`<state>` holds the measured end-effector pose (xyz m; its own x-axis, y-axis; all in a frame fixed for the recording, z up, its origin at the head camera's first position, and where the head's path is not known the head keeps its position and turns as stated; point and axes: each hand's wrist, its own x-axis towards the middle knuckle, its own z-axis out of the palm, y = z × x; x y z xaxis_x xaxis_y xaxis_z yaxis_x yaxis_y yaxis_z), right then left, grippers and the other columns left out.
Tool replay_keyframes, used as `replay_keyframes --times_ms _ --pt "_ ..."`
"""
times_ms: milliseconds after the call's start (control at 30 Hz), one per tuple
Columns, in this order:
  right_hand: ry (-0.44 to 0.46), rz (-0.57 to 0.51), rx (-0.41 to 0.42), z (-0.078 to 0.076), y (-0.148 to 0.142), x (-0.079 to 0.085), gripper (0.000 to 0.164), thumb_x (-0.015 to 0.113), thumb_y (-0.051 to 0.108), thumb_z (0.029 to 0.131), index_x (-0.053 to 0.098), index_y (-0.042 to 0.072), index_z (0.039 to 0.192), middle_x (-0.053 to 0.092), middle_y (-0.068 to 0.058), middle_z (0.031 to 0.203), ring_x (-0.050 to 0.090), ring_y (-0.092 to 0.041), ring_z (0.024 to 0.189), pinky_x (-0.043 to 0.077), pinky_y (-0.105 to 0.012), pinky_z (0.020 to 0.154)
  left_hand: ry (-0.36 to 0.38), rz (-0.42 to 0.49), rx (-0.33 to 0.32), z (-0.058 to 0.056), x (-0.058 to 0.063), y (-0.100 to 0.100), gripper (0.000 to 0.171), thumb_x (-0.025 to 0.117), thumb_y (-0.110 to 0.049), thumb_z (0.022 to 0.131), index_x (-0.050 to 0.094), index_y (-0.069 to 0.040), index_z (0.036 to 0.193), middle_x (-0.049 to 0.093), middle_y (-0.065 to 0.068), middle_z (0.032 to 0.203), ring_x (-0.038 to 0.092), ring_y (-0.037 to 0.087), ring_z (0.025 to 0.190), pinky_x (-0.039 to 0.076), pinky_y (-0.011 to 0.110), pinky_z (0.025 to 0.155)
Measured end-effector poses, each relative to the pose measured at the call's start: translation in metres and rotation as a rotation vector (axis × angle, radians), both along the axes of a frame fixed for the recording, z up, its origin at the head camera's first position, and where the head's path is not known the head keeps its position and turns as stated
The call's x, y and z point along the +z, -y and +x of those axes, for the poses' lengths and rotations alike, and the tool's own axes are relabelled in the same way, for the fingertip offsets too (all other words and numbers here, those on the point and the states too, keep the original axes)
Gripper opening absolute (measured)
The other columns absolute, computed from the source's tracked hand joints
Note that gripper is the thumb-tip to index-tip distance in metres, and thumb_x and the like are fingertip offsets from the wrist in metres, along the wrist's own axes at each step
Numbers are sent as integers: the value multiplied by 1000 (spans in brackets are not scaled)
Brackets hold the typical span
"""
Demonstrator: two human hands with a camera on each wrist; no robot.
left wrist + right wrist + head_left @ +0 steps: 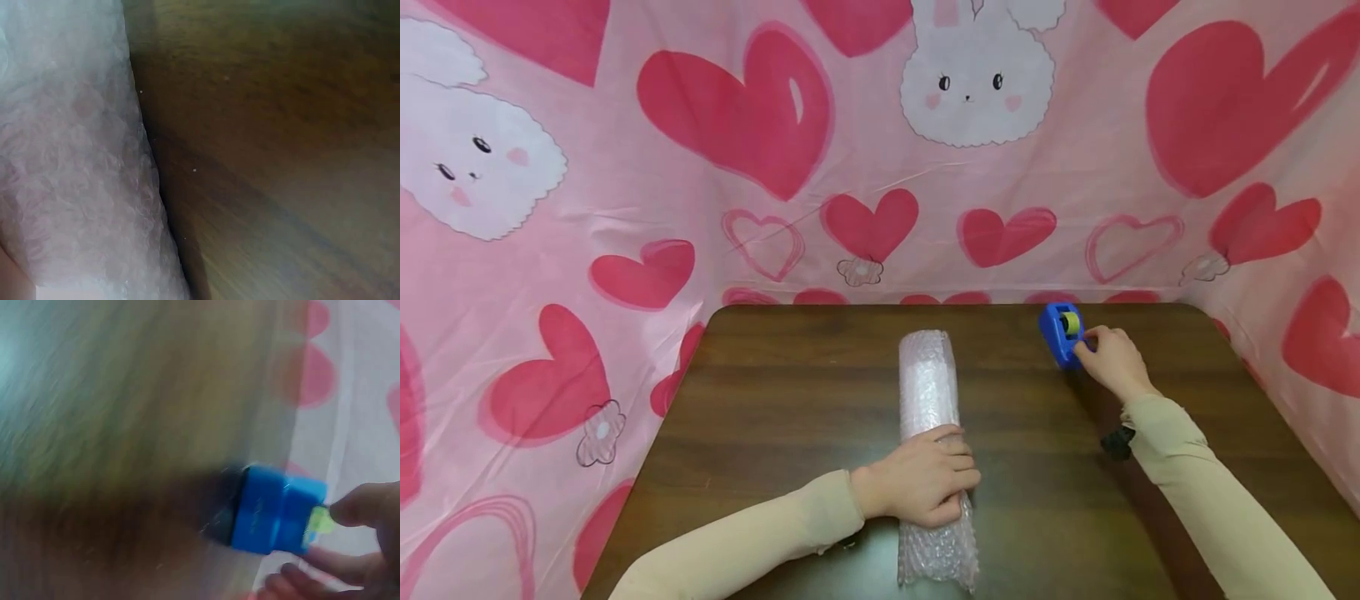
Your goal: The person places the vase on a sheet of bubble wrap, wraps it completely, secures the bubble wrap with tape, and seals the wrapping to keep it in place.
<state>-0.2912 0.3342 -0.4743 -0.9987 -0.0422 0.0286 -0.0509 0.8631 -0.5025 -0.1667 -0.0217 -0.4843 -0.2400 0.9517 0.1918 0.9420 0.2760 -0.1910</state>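
Observation:
A long roll of bubble wrap (928, 392) lies on the brown table, its far end pointing away from me. Across its middle lies my left hand (925, 479), fingers bent over the right side of the roll. In the left wrist view the bubble wrap (75, 156) fills the left side. Far to the right, my right hand (1112, 360) pinches the near end of a blue tape dispenser (1054, 333) that carries a yellow-green tape roll (1070, 323). The right wrist view shows thumb and fingers at the end of the dispenser (262, 509), beside the yellow-green tape (320, 522).
The dark wood table (790, 400) has rounded far corners. Pink cloth (865, 150) with hearts and rabbits hangs behind it and along both sides. A dark band (1117, 443) sits at my right wrist, under the beige sleeve.

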Motion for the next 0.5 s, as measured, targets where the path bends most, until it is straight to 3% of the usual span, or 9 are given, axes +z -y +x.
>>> replay_keyframes --times_ms 133,300,500 --pt "32 4 -21 -1 -8 -9 53 51 27 103 53 -20 128 56 -43 121 57 -57 106 46 -70 88 16 10 -21 -1 -1 -1 18 57 -35 88 67 -25 99 71 -13 103 61 11 110 35 38 117" --pt "28 -71 -34 -4 -9 -12 51 48 30 106 57 -16 124 62 -39 116 61 -50 100 49 -64 85 8 27 -27 -2 -4 -1 16 55 -34 88 65 -25 97 70 -15 98 62 11 105 36 36 114" --pt "122 -216 -111 -8 -9 -11 49 50 31 107 57 -16 121 63 -33 108 60 -37 89 51 -40 70 37 37 -33 -4 -3 -1 18 56 -33 87 67 -24 99 70 -13 98 63 11 104 36 34 113"
